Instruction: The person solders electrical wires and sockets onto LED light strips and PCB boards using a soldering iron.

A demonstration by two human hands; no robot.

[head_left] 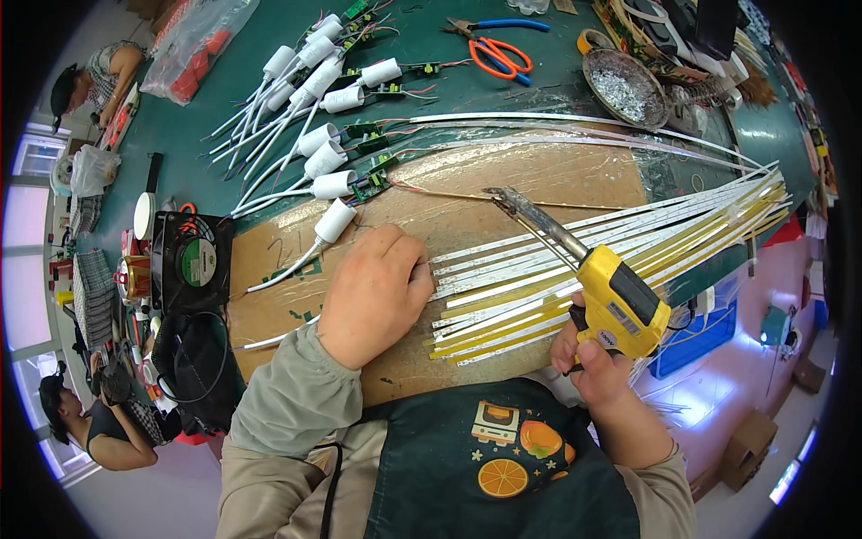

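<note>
My right hand is wrapped round the handle of a yellow and black soldering gun, whose metal tip points up and left over the board. My left hand is closed, knuckles up, beside the left ends of the LED strips; what its fingers hold is hidden beneath them. Just above that hand lies a white plastic cylinder with a white cable. Several similar cylinders with green circuit boards lie farther off, a few wired to long thin strips. A brown cardboard sheet is under the work.
Pliers with orange and blue handles lie at the back. A round dish of silvery bits stands at the far right. On the left are a black fan and a black bag. Two other people sit beyond.
</note>
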